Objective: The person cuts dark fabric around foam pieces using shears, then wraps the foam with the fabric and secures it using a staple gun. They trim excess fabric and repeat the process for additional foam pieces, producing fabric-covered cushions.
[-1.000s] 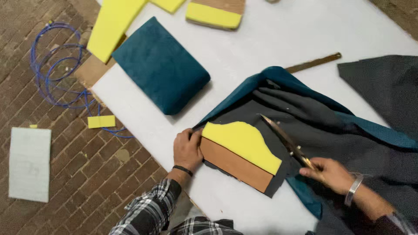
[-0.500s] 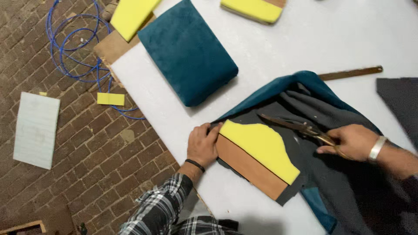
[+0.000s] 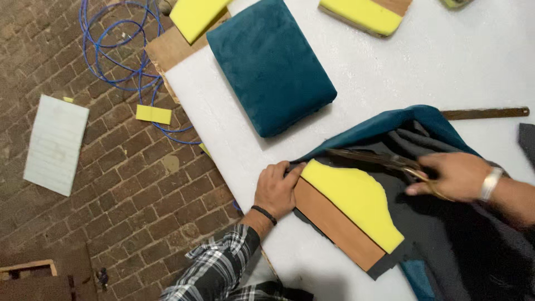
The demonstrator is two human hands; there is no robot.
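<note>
right hand (image 3: 454, 175), fingers closed on scissors (image 3: 379, 159), now cutting leftward across fabric (image 3: 440, 223); left hand (image 3: 276, 189) pressing foam-topped board (image 3: 348, 214) (fingers flat).

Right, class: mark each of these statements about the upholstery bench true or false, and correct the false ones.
1. The left hand presses on the edge of the foam-topped wooden piece. True.
2. The right hand holds a hammer. False: it holds scissors, blades pointing toward the left hand.
3. The finished teal cushion lies on the brick floor. False: it lies on the white table.
4. A blue cable lies coiled on the brick floor. True.
5. The foam on the piece is yellow. True.
6. The fabric under the piece is red. False: it is teal outside, grey inside.
</note>
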